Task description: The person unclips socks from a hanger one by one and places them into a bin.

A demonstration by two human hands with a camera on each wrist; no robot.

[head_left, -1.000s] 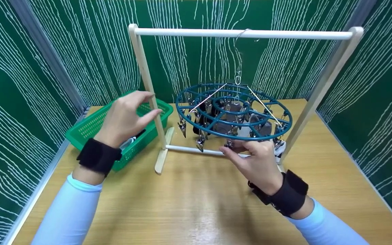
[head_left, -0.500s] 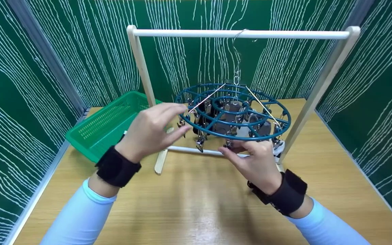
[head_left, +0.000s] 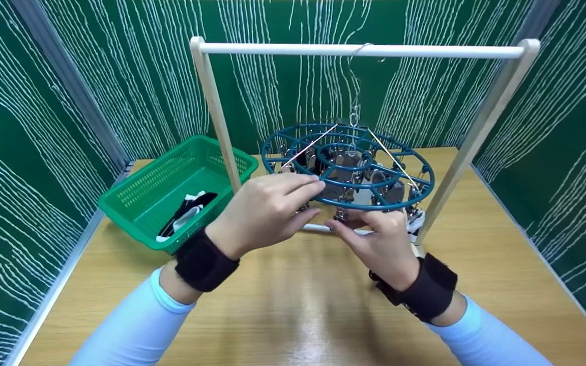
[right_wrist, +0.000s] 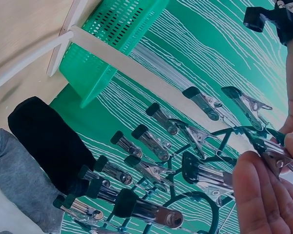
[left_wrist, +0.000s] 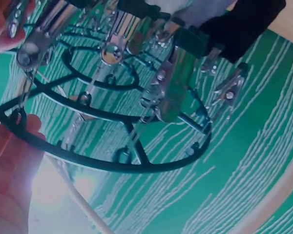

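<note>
A round teal drying hanger (head_left: 344, 203) with metal clips hangs from the white bar. At its front rim my right hand (head_left: 382, 241) pinches a metal clip (head_left: 340, 215) between thumb and fingers; this clip (right_wrist: 273, 151) also shows in the right wrist view. My left hand (head_left: 272, 208) reaches across the hanger's front left, fingers extended and thumb apart, with no item between them. In the left wrist view, its fingers (left_wrist: 19, 165) lie right at the outer ring. A black sock (right_wrist: 51, 141) and a grey sock (right_wrist: 22, 180) hang on the hanger.
A green basket (head_left: 135, 223) at the left holds black and white fabric items (head_left: 186, 216). The wooden stand's left post (head_left: 216, 112) and right post (head_left: 476, 137) flank the hanger. A white lower bar (head_left: 316, 228) runs beneath it, above the wooden table (head_left: 293, 305).
My left hand has moved right from over the basket to the hanger's front left rim, carrying nothing visible. My right hand keeps its pinch on the clip in nearly the same place.
</note>
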